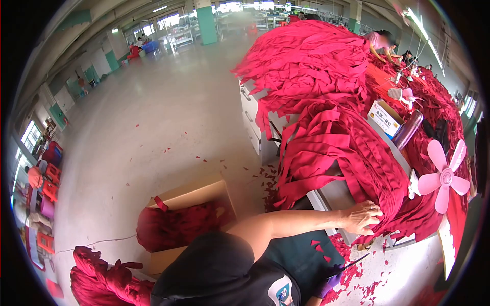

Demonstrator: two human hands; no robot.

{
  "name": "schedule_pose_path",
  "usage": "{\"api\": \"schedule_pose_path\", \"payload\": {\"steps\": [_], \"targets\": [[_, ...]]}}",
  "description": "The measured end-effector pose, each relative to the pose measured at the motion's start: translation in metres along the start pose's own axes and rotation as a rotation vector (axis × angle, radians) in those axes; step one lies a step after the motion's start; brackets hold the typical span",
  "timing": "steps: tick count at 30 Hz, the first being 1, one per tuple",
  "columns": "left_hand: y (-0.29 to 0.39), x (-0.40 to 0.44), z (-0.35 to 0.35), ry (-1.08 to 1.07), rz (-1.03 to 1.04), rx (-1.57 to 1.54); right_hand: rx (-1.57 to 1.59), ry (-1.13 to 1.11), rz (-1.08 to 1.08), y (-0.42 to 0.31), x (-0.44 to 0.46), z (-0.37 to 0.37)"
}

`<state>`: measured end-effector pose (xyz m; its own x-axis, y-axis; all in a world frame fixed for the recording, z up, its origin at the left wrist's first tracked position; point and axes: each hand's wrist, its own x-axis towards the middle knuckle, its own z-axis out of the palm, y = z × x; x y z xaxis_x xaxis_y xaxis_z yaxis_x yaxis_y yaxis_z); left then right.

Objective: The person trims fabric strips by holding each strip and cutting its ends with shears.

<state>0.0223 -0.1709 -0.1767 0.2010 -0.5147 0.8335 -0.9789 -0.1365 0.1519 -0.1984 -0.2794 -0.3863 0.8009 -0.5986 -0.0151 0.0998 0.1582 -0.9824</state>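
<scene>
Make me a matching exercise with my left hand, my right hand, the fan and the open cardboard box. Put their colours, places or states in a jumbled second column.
Things:
1. Left hand
2. Right hand
3. Fan
4. Cardboard box

Places, colours or states:
A. Open, with red fabric inside
B. Purple-covered, holding a dark-bladed tool
C. Pink, with five blades
D. Up against red fabric strips

Right pairs: 1-D, 2-B, 3-C, 4-A.
</scene>
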Motion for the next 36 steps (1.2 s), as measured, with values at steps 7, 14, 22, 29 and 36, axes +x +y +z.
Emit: {"api": "schedule_pose_path", "payload": {"steps": [7, 14, 22, 29, 36], "targets": [[0.009, 0.0, -0.001, -0.153, -0.065, -0.139, -0.252, -0.061, -0.034, 0.018, -0.007, -0.03], [0.003, 0.004, 0.015, -0.186, -0.188, -0.01, 0.009, 0.146, 0.113, 0.006, -0.001, -0.006], [0.01, 0.008, 0.01, -0.312, -0.236, 0.003, -0.139, 0.234, 0.096, -0.01, -0.001, -0.003], [0.015, 0.008, 0.01, -0.325, -0.21, 0.11, -0.291, 0.27, 0.113, -0.009, -0.001, -0.009], [0.012, 0.005, 0.011, -0.345, -0.192, 0.188, -0.356, 0.282, 0.1, -0.012, 0.001, -0.012]]}}
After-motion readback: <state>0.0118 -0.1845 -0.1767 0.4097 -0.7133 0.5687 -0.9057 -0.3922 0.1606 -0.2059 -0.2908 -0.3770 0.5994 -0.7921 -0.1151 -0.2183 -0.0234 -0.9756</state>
